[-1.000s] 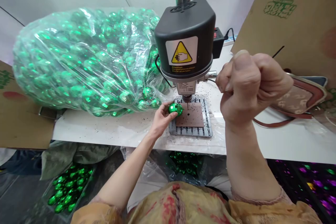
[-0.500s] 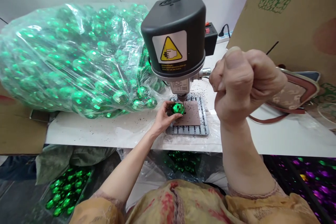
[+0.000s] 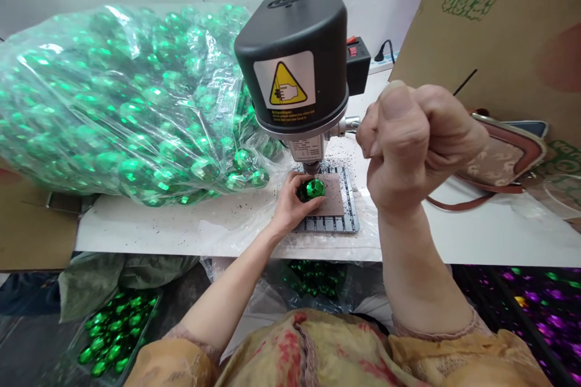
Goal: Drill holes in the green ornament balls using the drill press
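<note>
A small bench drill press (image 3: pixel 295 60) with a black motor cap and a yellow warning sticker stands on the white table (image 3: pixel 190 230). My left hand (image 3: pixel 290 205) is closed around a shiny green faceted ball (image 3: pixel 313 188), holding it on the brown pad of the slotted drill base (image 3: pixel 345 217), right under the chuck. My right hand (image 3: pixel 415 142) is raised in a fist, gripping the drill's feed lever, whose metal hub shows beside my fingers; the lever itself is hidden inside the fist.
A big clear plastic bag of green balls (image 3: pixel 122 103) lies left of the drill. A cardboard box (image 3: pixel 499 30) and a brown purse (image 3: pixel 508 160) sit on the right. Trays of green balls (image 3: pixel 113 332) and purple balls (image 3: pixel 544 302) lie below the table. Dark shavings dot the tabletop.
My left hand has slid the green ball from the pad's left edge to directly beneath the chuck. My right fist has stayed on the lever. The camera view shifted slightly.
</note>
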The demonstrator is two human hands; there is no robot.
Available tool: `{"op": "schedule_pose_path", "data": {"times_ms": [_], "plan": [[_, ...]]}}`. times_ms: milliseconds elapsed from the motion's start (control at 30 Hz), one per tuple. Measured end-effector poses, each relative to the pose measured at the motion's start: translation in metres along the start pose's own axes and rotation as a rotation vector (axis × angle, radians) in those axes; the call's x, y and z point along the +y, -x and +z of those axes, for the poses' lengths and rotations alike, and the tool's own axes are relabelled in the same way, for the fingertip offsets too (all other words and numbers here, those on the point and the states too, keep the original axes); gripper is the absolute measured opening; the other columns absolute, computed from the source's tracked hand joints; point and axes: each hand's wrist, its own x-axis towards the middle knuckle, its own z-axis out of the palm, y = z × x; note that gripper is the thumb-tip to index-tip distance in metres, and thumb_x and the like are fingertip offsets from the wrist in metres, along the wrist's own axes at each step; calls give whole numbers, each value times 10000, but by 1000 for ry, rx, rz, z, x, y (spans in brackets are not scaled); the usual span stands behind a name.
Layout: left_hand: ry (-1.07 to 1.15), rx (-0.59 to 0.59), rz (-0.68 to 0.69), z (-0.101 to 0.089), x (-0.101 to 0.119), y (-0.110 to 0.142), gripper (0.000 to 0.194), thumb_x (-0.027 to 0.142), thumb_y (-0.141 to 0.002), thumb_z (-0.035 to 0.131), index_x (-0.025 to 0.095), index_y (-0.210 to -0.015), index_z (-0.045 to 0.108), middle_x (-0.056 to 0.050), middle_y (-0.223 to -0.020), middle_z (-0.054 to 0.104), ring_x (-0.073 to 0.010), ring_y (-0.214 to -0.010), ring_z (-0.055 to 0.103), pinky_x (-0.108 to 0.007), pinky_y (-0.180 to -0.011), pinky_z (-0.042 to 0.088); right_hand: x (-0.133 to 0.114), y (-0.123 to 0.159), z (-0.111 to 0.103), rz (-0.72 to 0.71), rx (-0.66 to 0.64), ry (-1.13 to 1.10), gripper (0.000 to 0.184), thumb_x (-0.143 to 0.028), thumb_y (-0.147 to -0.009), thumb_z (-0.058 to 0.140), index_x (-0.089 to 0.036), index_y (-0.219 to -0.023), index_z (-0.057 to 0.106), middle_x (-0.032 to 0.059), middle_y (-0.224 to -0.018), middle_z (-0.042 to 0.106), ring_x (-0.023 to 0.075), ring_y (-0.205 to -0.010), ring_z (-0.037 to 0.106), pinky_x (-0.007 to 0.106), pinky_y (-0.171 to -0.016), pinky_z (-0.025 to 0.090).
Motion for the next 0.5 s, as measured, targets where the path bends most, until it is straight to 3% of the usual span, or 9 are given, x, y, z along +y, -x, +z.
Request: {"op": "schedule_pose_path", "data": {"times_ms": [133, 233, 500], "plan": [[76, 53, -15, 12, 1, 6, 469, 336, -726, 855, 218, -1133, 653, -91, -1175, 680, -276, -1158, 630, -429, -1008, 496, 0, 0, -2, 14, -6, 41, 569, -422, -901, 608, -196, -553, 218, -45, -464, 250, 76, -429, 283, 317, -448, 273], [145, 98, -61, 20, -2, 12, 552, 342, -715, 871, 225, -1188, 611, -85, -1184, 692, -261, -1143, 647, -418, -1002, 507, 0, -2, -2, -24, -43, 10, 550, -351, -914, 597, -184, -557, 212, -47, -462, 248, 64, -418, 301, 307, -439, 257], [235, 112, -52, 24, -7, 15, 555, 396, -727, 863, 208, -1179, 601, -78, -1166, 699, -238, -1112, 668, -389, -976, 532, 7, 4, -4, -133, -57, -70, 546, -228, -904, 605, -171, -555, 188, -57, -477, 239, 31, -420, 290, 266, -437, 201]]}}
